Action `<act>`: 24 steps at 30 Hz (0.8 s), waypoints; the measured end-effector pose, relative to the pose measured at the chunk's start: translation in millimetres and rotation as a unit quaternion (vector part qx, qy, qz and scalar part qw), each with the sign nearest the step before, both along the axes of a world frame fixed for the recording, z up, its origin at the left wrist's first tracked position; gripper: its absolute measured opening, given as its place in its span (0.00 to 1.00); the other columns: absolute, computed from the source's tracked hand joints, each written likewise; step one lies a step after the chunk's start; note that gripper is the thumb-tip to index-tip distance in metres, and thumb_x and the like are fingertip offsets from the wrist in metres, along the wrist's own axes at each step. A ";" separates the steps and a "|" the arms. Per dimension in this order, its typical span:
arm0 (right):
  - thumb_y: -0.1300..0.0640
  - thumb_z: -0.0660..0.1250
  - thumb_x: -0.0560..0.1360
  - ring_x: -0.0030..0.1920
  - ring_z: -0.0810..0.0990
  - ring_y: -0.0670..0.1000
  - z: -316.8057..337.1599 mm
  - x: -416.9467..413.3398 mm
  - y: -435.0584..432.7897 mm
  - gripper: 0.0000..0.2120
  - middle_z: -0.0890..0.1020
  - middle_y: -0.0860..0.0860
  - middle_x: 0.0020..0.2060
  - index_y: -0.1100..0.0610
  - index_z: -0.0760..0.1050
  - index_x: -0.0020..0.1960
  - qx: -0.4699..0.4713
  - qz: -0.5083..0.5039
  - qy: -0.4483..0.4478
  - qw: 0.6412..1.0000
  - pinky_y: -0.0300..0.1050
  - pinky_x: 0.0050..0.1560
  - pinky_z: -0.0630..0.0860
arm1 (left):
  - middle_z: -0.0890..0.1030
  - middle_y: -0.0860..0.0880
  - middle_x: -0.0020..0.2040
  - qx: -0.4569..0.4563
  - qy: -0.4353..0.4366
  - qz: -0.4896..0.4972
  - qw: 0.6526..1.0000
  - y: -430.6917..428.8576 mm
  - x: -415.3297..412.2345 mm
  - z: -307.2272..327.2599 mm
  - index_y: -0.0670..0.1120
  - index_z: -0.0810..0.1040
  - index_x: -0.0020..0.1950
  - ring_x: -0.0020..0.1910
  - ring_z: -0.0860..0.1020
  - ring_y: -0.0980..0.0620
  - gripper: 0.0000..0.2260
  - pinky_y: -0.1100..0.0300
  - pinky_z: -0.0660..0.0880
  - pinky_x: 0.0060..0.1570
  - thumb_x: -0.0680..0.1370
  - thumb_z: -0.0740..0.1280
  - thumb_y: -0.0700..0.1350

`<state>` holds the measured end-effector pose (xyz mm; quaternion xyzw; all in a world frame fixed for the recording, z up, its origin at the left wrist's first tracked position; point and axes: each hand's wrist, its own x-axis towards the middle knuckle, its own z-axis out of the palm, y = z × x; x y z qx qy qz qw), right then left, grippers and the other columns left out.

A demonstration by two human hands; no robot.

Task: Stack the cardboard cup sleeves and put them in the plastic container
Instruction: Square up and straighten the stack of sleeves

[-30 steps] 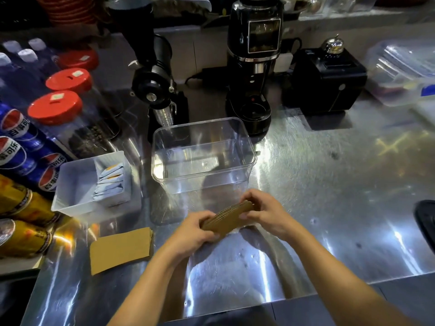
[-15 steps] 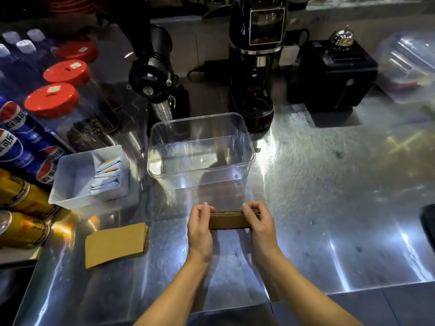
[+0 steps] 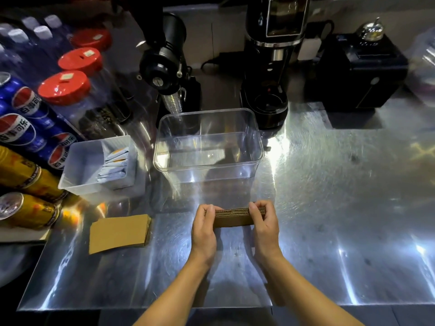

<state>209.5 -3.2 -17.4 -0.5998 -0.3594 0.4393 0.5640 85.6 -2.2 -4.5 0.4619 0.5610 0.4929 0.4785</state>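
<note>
A stack of brown cardboard cup sleeves (image 3: 233,217) stands on its long edge on the steel counter, held level between both hands. My left hand (image 3: 204,229) grips its left end and my right hand (image 3: 264,228) grips its right end, fingers curled over the top. Just beyond the stack stands the clear plastic container (image 3: 208,142), open on top with nothing inside. A second small pile of flat sleeves (image 3: 120,232) lies on the counter to the left of my left hand.
A white tray of sachets (image 3: 80,170) sits left of the container. Soda cans (image 3: 26,137) and red-lidded jars (image 3: 64,87) line the left edge. Two black grinders (image 3: 270,74) and a black box (image 3: 355,71) stand behind the container.
The stack was tilted and flat-ish in my hands; it now stands squared on its edge, held at both ends. My hands have shifted slightly nearer to the container.
</note>
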 end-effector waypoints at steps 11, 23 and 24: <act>0.51 0.62 0.75 0.35 0.71 0.42 2.9 2.1 -4.8 0.07 0.72 0.45 0.34 0.47 0.69 0.38 -0.005 0.026 -0.013 1.000 0.52 0.44 0.71 | 0.81 0.51 0.48 -0.010 0.064 -0.054 0.996 -13.3 -30.4 0.7 0.56 0.74 0.51 0.49 0.79 0.61 0.16 0.71 0.74 0.47 0.75 0.64 0.33; 0.54 0.67 0.71 0.50 0.78 0.43 4.2 37.4 -23.8 0.18 0.78 0.44 0.48 0.39 0.69 0.56 0.052 0.166 -0.088 0.981 0.33 0.52 0.76 | 0.80 0.55 0.45 -0.007 0.103 -0.047 0.994 -9.7 -33.1 -2.1 0.57 0.74 0.47 0.46 0.78 0.64 0.16 0.74 0.73 0.46 0.75 0.64 0.34; 0.58 0.67 0.72 0.51 0.78 0.43 3.9 39.7 -25.6 0.19 0.77 0.43 0.49 0.38 0.68 0.56 0.054 0.167 -0.101 0.979 0.32 0.53 0.75 | 0.80 0.56 0.45 -0.008 0.103 -0.046 0.994 -10.1 -33.5 -2.7 0.58 0.75 0.47 0.46 0.78 0.64 0.16 0.74 0.73 0.46 0.75 0.64 0.34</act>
